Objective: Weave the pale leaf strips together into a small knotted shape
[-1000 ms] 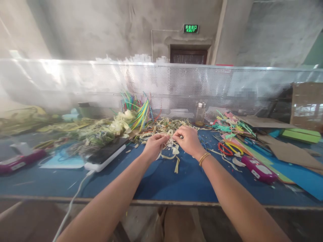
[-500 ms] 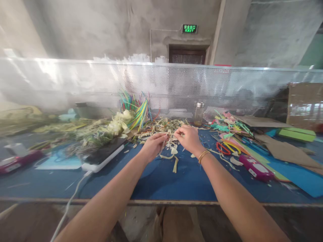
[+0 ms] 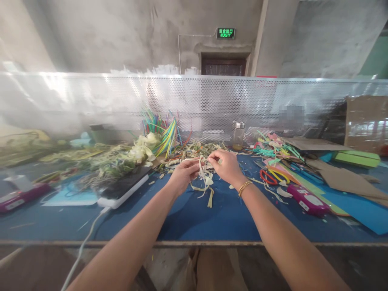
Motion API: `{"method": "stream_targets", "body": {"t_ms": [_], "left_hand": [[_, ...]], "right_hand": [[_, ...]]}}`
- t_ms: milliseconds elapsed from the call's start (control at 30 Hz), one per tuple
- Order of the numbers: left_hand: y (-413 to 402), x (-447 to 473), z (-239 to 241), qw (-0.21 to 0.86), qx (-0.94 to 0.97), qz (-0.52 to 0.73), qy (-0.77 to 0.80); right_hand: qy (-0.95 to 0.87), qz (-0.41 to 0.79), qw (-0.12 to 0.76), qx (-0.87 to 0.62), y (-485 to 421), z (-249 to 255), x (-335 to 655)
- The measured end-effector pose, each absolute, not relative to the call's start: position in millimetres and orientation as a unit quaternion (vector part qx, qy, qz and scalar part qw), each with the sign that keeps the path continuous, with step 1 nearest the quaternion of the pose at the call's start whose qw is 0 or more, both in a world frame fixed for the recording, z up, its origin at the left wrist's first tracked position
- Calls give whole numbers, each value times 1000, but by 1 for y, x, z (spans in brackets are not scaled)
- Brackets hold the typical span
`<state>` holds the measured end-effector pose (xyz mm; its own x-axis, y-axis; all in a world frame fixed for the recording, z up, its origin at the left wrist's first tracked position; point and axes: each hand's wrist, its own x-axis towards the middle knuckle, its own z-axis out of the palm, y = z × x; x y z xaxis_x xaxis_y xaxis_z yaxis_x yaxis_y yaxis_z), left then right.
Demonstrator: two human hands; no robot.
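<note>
Both hands meet over the middle of the blue table (image 3: 194, 218). My left hand (image 3: 182, 174) pinches one end of a pale cream paper strip (image 3: 200, 165). My right hand (image 3: 226, 165), with a gold bracelet at its wrist, pinches the same strip a little to the right. The strip hangs in a loop between the two hands. Under them lies a small heap of cream strip scraps (image 3: 206, 188).
A white tablet on a cable (image 3: 123, 190) lies to the left, with a pile of pale green strips (image 3: 115, 159) behind it. Colourful sticks (image 3: 165, 135) and a glass jar (image 3: 239, 136) stand by the perforated metal screen. Scissors (image 3: 274, 177), a pink device (image 3: 307, 200) and coloured sheets lie right.
The strip was stretched straight between my hands; it now sags in a loop. My hands have stayed almost where they were.
</note>
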<state>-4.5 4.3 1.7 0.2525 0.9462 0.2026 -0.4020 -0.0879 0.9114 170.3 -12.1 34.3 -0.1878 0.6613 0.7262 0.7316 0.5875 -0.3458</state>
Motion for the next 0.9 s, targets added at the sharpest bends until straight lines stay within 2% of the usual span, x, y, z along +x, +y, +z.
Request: {"method": "stream_targets", "body": {"t_ms": [333, 633, 900], "left_hand": [[8, -6, 1, 483, 542, 607, 323], [7, -5, -1, 457, 578, 587, 334], [7, -8, 2, 413, 619, 581, 330]], "right_hand": [[-794, 85, 427, -424, -11, 26, 164], [-824, 89, 389, -402, -13, 27, 160], [-809, 94, 409, -412, -11, 29, 165]]}}
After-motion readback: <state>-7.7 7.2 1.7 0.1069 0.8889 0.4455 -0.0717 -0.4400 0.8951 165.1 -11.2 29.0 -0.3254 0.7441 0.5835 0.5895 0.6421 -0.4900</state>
